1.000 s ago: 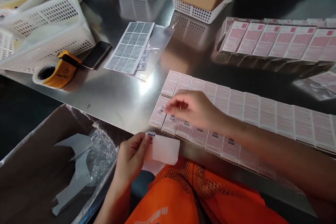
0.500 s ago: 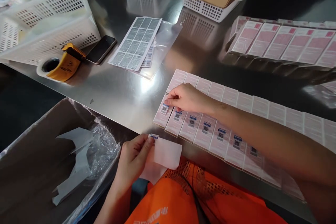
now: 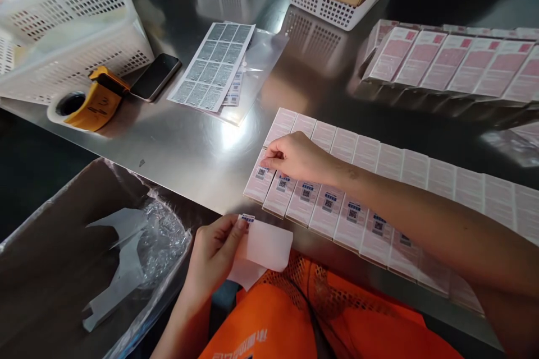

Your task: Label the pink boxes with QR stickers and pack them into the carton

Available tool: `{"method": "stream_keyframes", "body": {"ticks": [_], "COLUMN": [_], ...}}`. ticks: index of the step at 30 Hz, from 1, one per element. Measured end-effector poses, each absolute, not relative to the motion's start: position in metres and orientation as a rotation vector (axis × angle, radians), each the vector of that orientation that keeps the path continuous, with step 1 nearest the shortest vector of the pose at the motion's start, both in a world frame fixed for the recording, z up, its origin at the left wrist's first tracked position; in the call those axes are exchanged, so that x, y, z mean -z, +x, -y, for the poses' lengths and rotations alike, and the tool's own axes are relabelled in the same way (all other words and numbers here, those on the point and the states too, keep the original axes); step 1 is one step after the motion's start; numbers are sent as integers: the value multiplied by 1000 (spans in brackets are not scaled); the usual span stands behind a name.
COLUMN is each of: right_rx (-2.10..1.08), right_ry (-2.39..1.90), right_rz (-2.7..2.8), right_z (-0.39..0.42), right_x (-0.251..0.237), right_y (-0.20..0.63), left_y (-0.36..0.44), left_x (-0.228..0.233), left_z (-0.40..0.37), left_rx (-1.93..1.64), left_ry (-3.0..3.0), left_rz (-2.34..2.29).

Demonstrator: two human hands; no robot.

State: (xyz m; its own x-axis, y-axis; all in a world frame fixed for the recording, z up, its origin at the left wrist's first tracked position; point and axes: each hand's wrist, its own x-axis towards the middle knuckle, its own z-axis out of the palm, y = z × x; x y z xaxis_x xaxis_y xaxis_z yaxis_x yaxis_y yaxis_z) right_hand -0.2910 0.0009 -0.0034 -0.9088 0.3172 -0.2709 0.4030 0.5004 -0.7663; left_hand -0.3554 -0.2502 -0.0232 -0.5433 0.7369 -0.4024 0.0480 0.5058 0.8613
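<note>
Our right hand [image 3: 297,156] still presses a sticker onto the leftmost box [image 3: 260,180], barely moved; our left hand [image 3: 217,255] keeps pinching the backing sheet [image 3: 265,247] near the worktop [image 3: 185,146].

Packing workshop: steel bench [image 3: 177,146], boxed rows [image 3: 421,174]

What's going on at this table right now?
A person in an orange vest is putting small code stickers on pink boxes laid in rows on a steel table. The right hand presses at the leftmost box of the near row. The left hand holds a backing sheet with one sticker at its corner. Boxes along the near row already carry stickers.
</note>
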Motion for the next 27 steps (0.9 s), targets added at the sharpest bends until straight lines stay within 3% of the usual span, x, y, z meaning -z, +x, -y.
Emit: {"method": "stream_keyframes", "body": {"ticks": [8, 15, 20, 27], "right_rx": [971, 1688, 1773, 1807], "right_ry": [820, 405, 506, 905], "right_rz": [-2998, -2520, -2269, -2406], "right_z": [2, 38, 34, -78], "right_x": [4, -12, -22, -24], "right_y": [-292, -263, -255, -280], "left_y": [-353, -352, -352, -349], "left_x": [17, 13, 13, 10], "left_z": [248, 240, 237, 231], "left_rx": [-1101, -1114, -1186, -1168], "left_ry": [647, 672, 775, 909], "left_rz": [-1953, -1950, -1806, -1807]}}
